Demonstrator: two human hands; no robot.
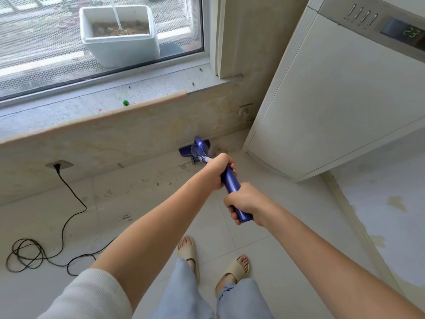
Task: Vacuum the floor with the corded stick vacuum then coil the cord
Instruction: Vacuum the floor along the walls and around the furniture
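Observation:
A purple stick vacuum point(199, 150) stands with its floor head against the base of the wall under the window sill. Both hands hold its purple handle point(232, 183). My left hand point(218, 169) grips the upper part of the handle, nearer the vacuum body. My right hand point(243, 202) grips the handle's lower end. The black cord point(69, 192) runs from a plug in a wall socket point(59, 165) down to the floor, loops loosely at the lower left, and passes behind my left arm.
A white standing air conditioner point(333, 93) fills the right corner beside the vacuum head. Specks of dirt point(165, 178) lie on the tiled floor by the wall. A stone window sill point(92, 109) juts out above. My feet in beige slippers point(232, 272) stand below.

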